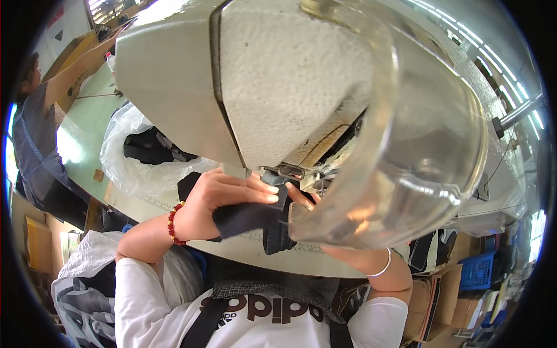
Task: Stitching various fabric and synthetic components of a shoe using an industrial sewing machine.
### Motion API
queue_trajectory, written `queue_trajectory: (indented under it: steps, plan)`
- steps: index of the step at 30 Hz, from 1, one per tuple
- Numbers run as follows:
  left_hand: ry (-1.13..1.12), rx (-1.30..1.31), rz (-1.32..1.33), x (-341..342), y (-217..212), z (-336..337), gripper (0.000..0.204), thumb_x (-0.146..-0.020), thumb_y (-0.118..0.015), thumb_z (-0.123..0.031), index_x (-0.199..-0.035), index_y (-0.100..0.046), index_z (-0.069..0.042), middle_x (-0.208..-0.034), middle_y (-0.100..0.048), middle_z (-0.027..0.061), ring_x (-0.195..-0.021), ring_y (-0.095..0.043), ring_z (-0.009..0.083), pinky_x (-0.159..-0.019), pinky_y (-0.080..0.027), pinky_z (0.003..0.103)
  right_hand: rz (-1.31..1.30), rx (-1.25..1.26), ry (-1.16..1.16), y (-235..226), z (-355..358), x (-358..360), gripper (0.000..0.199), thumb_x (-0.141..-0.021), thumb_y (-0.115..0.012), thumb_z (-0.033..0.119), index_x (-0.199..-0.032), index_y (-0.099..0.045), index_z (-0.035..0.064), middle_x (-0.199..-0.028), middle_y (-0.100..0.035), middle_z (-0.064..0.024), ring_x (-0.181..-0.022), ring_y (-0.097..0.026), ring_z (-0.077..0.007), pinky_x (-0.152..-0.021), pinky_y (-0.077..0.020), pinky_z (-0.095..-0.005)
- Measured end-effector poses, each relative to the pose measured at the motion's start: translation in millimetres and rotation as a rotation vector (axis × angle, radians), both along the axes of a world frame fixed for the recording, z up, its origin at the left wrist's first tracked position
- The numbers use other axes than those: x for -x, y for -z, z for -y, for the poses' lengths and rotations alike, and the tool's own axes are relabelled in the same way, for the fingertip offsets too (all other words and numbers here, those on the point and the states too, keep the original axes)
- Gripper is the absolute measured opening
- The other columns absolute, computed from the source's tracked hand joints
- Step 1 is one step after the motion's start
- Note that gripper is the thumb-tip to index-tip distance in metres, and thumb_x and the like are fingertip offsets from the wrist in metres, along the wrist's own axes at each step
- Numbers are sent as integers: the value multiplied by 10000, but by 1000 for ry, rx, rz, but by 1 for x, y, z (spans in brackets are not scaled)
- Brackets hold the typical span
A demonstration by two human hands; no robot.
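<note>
A sewing machine (290,75) with a pale, speckled head fills the upper middle of the view. Just below its needle area, my left hand (217,197) presses its fingertips onto a piece of black fabric (246,219), which hangs down over the table edge side. My right hand (301,200) has its fingers on the same fabric, close to the presser foot (287,171). Much of that hand lies behind a clear plastic guard (429,116), so its grip shows only in part. A gathered, ribbed-looking strip of the fabric (278,235) drops between the hands.
A clear plastic bag (119,148) with dark cloth pieces stands on the table (255,250) at the left. Another bag (87,290) of grey and black cloth is low left. A person (40,133) sits at far left. Cardboard boxes (444,296) and a blue crate (477,271) are at right.
</note>
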State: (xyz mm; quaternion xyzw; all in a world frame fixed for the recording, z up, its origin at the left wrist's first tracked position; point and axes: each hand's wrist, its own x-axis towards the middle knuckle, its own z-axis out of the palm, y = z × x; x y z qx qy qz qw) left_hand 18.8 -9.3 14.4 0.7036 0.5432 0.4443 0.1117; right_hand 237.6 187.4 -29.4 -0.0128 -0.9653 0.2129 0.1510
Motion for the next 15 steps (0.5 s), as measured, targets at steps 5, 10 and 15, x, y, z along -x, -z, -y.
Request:
queue_trajectory:
  steps: [5, 10, 15]
  plan:
    - [52, -96, -264, 9, 8, -7, 342, -801, -782, -126, -1124, -767, -15, -1167, -761, 143, -971, -742, 325, -818, -597, 391, -43, -133, 20, 21, -7, -1, 620, -990, -645, 241, -1553, -447, 72, -1459, -519, -137, -1274, -562, -224, -1144, -423, -328]
    - [69, -121, -315, 12, 12, -9, 316, -808, -773, -115, -1106, -762, -13, -1157, -760, 140, -1010, -736, 331, -799, -602, 396, -44, -699, 44, 69, -24, -5, 647, -1006, -658, 296, -1564, -421, 69, -1462, -499, -135, -1284, -551, -215, -1159, -411, -312]
    - [53, -111, -388, 11, 12, -4, 362, -792, -767, -96, -1140, -742, 1, -1202, -741, 152, -1060, -720, 351, -847, -594, 415, 64, -1488, 11, 97, -34, -17, 680, -1023, -671, 352, -1574, -396, 66, -1465, -479, -134, -1293, -540, -207, -1174, -400, -295]
